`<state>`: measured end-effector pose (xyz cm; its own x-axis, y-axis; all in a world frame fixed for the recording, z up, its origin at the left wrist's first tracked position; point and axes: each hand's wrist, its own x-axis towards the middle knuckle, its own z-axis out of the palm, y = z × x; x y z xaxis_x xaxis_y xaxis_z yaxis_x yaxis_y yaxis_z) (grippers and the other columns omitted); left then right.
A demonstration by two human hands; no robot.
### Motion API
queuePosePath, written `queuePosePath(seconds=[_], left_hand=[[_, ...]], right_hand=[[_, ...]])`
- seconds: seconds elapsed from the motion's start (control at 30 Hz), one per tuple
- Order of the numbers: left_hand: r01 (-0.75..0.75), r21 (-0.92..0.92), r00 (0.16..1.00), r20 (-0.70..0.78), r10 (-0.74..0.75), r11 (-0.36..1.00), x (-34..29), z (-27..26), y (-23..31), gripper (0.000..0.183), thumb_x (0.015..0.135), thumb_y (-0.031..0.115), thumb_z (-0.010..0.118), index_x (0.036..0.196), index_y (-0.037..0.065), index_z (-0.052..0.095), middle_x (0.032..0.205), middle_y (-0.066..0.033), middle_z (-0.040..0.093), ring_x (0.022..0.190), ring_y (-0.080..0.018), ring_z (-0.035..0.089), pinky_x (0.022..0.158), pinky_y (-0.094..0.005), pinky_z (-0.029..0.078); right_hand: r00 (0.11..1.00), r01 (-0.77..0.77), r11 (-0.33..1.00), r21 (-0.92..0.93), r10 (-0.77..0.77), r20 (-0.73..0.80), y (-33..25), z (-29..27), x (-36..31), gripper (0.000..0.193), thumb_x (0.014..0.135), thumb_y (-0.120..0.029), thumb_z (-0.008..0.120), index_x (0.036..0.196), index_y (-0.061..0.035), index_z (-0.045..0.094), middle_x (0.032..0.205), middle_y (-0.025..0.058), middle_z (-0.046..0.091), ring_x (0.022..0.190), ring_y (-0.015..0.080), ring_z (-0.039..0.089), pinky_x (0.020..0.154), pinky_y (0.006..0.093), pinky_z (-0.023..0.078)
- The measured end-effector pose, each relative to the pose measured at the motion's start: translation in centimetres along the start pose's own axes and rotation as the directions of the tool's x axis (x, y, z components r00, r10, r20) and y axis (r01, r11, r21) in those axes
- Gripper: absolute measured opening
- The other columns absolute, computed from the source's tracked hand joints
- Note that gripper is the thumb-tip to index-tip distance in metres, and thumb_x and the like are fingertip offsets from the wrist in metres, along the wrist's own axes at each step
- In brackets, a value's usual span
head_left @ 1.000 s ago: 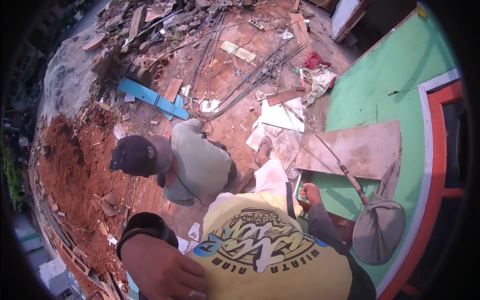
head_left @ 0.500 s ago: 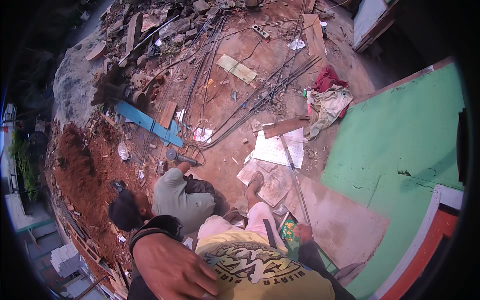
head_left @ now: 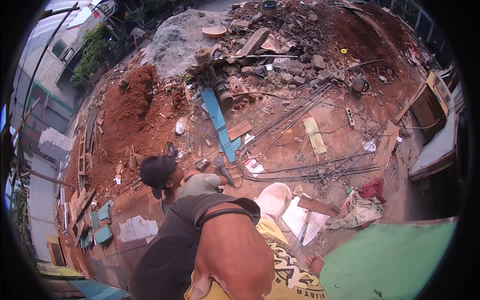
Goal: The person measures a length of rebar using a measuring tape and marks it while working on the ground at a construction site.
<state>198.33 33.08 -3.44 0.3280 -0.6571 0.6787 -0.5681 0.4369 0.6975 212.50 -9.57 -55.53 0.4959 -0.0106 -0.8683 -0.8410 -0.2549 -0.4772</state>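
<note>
My left hand (head_left: 234,255), with a dark band at its wrist, is curled in front of my yellow printed shirt (head_left: 285,260). Its fingertips are turned under, so what they hold, if anything, is hidden. Just past the shirt's right edge shows part of my right hand (head_left: 315,262), fingers bent, its palm out of sight. A long thin bar (head_left: 304,229) runs close by it; whether the two touch I cannot tell. Ahead to the left, a crouching person in a dark cap (head_left: 158,171) has a hand at an angle grinder (head_left: 223,170) beside several long thin metal rods (head_left: 300,107).
A green panel (head_left: 385,260) lies at the right, near a crumpled cloth (head_left: 357,210). A blue board (head_left: 218,122), a pale board (head_left: 314,135) and a power strip (head_left: 350,117) lie on the ground. Red soil (head_left: 127,115) and rubble (head_left: 300,65) are heaped beyond.
The view has swung left and up toward the rubble. My left hand has moved to the middle of the picture, and my right hand is now mostly hidden by the shirt.
</note>
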Motion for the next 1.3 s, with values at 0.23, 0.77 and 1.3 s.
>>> queuePosePath(seconds=[0.23,0.77,1.3], left_hand=[[0.193,0.421,0.974,0.029,-0.226,0.886,-6.1,-13.5,-3.1,0.024,0.097,0.021,0.046,0.101,0.001,0.057,0.088,-0.0097,0.054,0.071,-0.0205,0.053,0.060,-0.0323,0.038],[0.278,0.454,0.948,0.015,-0.319,0.847,-9.7,-55.9,-9.6,0.014,0.090,0.015,0.049,0.092,0.007,0.061,0.085,-0.0033,0.055,0.065,-0.0133,0.052,0.055,-0.0246,0.037],[0.792,0.500,0.597,-0.752,0.279,-0.350,-6.2,-75.2,-13.7,0.033,0.082,0.012,0.068,0.109,-0.002,0.056,0.078,-0.0102,0.058,0.068,-0.0188,0.053,0.063,-0.0316,0.041]], right_hand=[[0.986,0.163,0.987,0.003,-0.163,0.039,-13.0,7.6,5.8,0.018,0.093,-0.018,0.052,0.106,-0.0060,0.055,0.081,0.0067,0.061,0.065,0.0169,0.061,0.056,0.0318,0.055],[0.969,0.172,0.963,0.207,-0.203,0.139,-44.5,24.9,17.2,0.017,0.093,-0.018,0.054,0.099,-0.0041,0.060,0.074,0.0046,0.060,0.064,0.0149,0.062,0.056,0.0289,0.052],[0.974,0.118,0.905,-0.410,-0.026,0.224,-82.4,30.1,42.5,0.022,0.088,-0.016,0.054,0.104,-0.0044,0.061,0.078,0.0051,0.060,0.063,0.0177,0.062,0.053,0.0325,0.052]])
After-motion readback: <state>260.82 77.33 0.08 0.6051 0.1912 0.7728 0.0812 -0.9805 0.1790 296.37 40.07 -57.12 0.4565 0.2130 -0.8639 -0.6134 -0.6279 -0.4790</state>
